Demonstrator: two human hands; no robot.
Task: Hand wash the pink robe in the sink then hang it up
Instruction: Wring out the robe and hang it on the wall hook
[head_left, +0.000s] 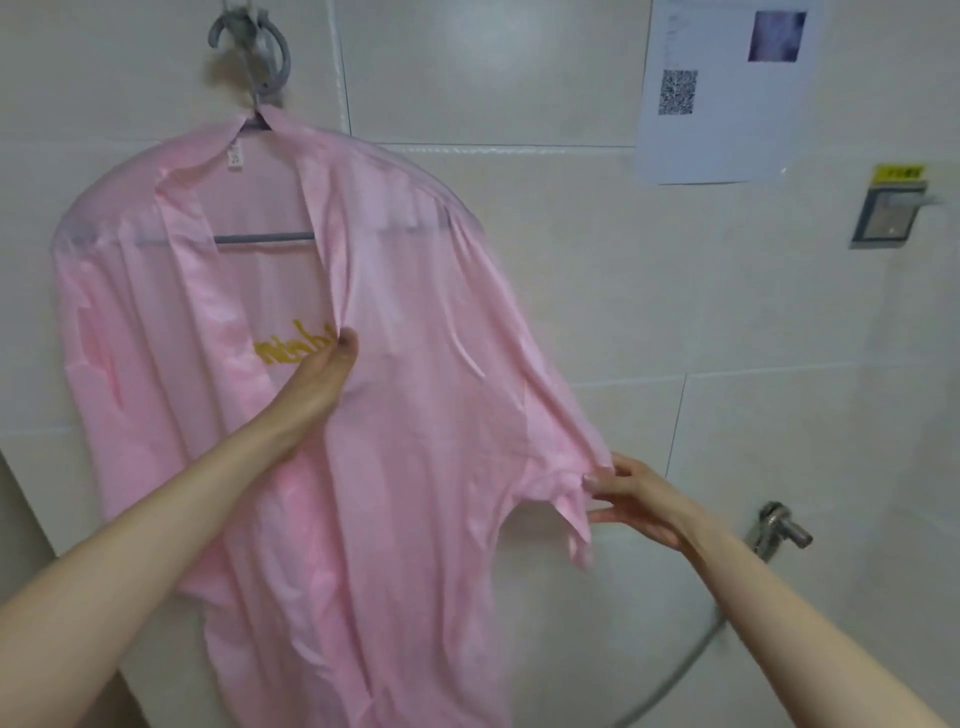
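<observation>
The pink robe (405, 415) hangs on a grey hanger (265, 238) whose hook sits on a wall hook (260, 47) at the upper left. Gold lettering shows on the inside of its back. My left hand (327, 369) pinches the robe's right front edge at chest height. My right hand (634, 499) pinches the end of the right sleeve and holds it out to the side, away from the wall. The sink is out of view.
Behind the robe is a cream tiled wall (727, 312). A paper notice with a QR code (727, 88) is stuck at the upper right. A small metal fitting (888, 213) is below it. A metal tap with a hose (779, 530) juts from the wall at the lower right.
</observation>
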